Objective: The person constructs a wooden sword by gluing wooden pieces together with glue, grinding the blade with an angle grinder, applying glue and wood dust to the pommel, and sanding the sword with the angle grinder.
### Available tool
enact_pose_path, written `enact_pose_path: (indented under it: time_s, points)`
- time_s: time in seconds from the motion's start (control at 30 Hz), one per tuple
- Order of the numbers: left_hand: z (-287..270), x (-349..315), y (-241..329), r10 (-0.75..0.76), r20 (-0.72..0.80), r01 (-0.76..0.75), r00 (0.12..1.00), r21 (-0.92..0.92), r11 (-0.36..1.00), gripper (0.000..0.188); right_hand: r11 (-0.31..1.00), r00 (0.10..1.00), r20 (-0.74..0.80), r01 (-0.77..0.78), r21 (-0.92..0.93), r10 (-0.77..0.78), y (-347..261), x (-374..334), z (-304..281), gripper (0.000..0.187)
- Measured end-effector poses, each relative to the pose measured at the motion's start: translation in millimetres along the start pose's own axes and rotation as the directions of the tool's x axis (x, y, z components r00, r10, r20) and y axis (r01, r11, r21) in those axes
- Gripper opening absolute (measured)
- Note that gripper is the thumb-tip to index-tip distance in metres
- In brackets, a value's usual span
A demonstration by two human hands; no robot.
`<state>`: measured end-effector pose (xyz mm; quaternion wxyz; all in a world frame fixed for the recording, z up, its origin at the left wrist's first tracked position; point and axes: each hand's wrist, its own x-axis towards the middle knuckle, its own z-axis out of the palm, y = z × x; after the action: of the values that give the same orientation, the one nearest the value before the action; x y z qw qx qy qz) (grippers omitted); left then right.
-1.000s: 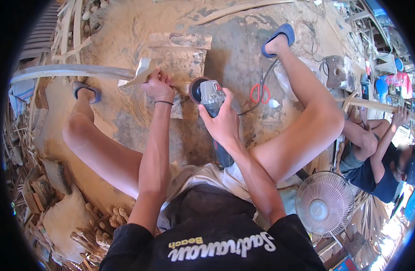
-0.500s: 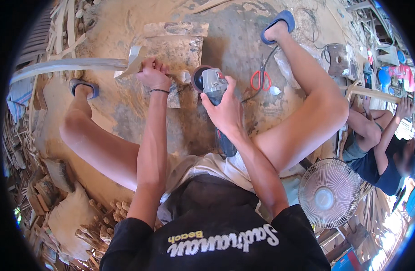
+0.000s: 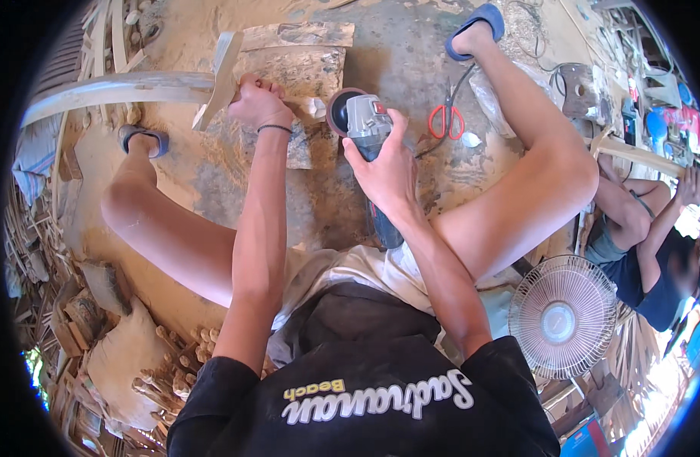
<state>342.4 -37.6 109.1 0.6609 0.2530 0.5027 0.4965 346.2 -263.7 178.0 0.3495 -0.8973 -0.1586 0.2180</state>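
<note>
A person sits over a dusty, stained floor (image 3: pixel 201 194) in a cluttered workshop, knees spread, with 2 blue slippers on their feet. The left hand (image 3: pixel 260 101) is closed around the handle of a curved, pale, sword-shaped wooden piece (image 3: pixel 129 89); its blade reaches far left, and the handle's end points right. The right hand (image 3: pixel 386 171) grasps the body of a grey and black angle grinder (image 3: pixel 365 118), upright between the legs, its round disc just beside the handle's end. Beyond the left hand, worn boards (image 3: pixel 293 65) lie on the sandy ground. Right of the grinder are red-handled scissors (image 3: pixel 447 122), near a dark cord (image 3: pixel 466 80). Along the left edge, wood scraps (image 3: pixel 22 255) pile up, with a tan sack (image 3: pixel 129 358) nearer. At near right stands a round wire-caged fan (image 3: pixel 561 316); beyond it, a co-worker (image 3: pixel 655 301) in dark clothes grips a wooden length (image 3: pixel 639 156).
</note>
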Motion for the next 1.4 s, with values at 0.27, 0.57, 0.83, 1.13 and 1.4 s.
enact_pose_path:
  time_s: [0.27, 0.57, 0.83, 1.13, 1.4]
  points:
    - [14.9, 3.1, -4.1, 0.037, -0.119, -0.033, 0.992, 0.037, 0.999, 0.020, 0.999, 0.999, 0.011, -0.045, 0.002, 0.045, -0.8, -1.3, 5.0, 0.085]
    - [16.9, 8.5, -7.1, 0.023, -0.139, -0.014, 0.990, 0.066, 0.998, 0.021, 1.000, 0.999, 0.044, -0.007, -0.028, 0.008, 2.0, -2.6, 7.9, 0.083]
    - [13.7, 12.2, -10.3, 0.029, -0.129, -0.020, 0.991, 0.073, 0.997, 0.023, 1.000, 1.000, 0.025, 0.004, 0.009, -0.004, 3.8, -1.1, 5.4, 0.085]
    - [13.9, 22.2, 38.8, -0.177, 0.167, 0.175, 0.970, 0.028, 0.984, 0.023, 0.978, 0.993, -0.021, -0.111, 0.175, 0.116, 15.4, 1.2, -11.4, 0.093]
    - [37.4, 25.4, 224.2, -0.285, 0.716, 0.557, 0.637, -0.172, 0.812, 0.040, 0.896, 0.989, -0.141, 0.094, 0.433, -0.035, -10.8, -13.5, -24.9, 0.088]
